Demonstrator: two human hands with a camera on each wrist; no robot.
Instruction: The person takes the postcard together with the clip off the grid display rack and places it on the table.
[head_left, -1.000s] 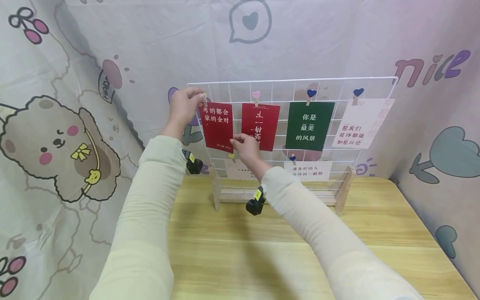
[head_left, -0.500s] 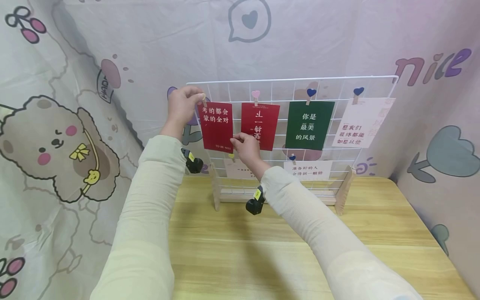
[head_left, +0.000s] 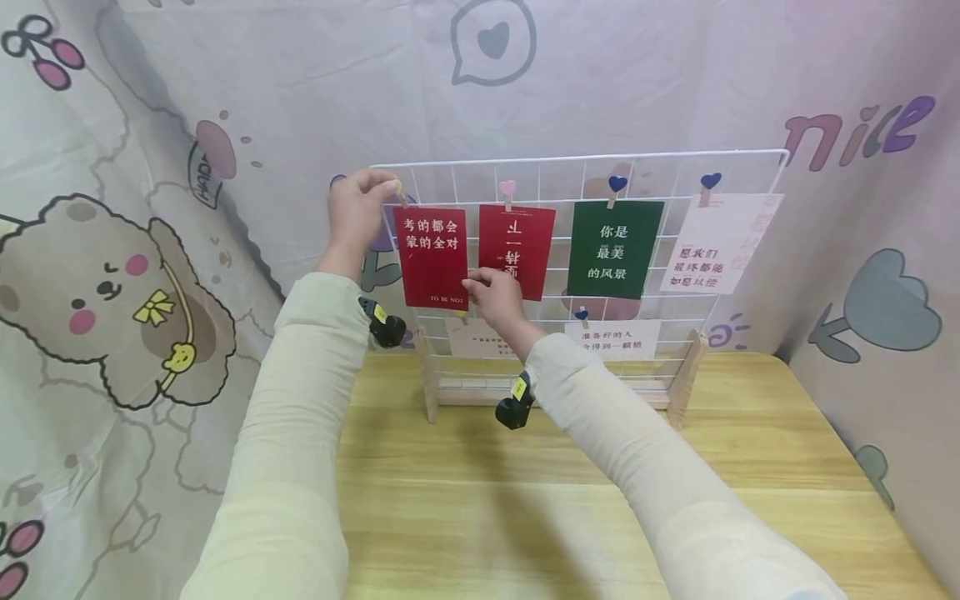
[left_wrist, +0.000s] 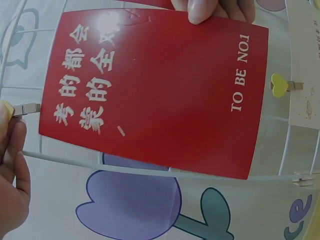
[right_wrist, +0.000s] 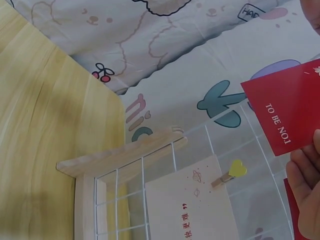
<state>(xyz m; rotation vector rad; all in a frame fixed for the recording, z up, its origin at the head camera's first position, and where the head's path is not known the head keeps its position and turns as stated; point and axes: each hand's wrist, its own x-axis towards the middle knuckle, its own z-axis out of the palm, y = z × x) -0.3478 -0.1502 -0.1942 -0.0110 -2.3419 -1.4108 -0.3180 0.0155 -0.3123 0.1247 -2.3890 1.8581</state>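
Between my two hands hangs a red card (head_left: 435,271) with white characters and "TO BE NO.1", at the left end of the white wire grid (head_left: 570,157). My left hand (head_left: 355,218) pinches a small wooden clothespin (left_wrist: 26,108) with a yellow heart; its tip lies right at the card's top edge in the left wrist view. Thumb and fingers of my right hand (head_left: 498,298) pinch the card's right edge near the bottom. That hand covers part of a second red card (head_left: 532,250), which hangs from a pink heart clothespin (head_left: 508,193).
A green card (head_left: 615,275) and a pale pink card (head_left: 720,242) hang further right from blue heart clothespins. White cards (head_left: 637,337) hang in a lower row. Wooden feet (head_left: 684,383) hold the grid on the wooden table (head_left: 465,517). Patterned cloth (head_left: 300,75) hangs behind.
The red card has turned flatter towards the head camera and sits slightly lower. My left hand has shifted a little left with the clothespin, which tilts more. My right hand keeps its hold.
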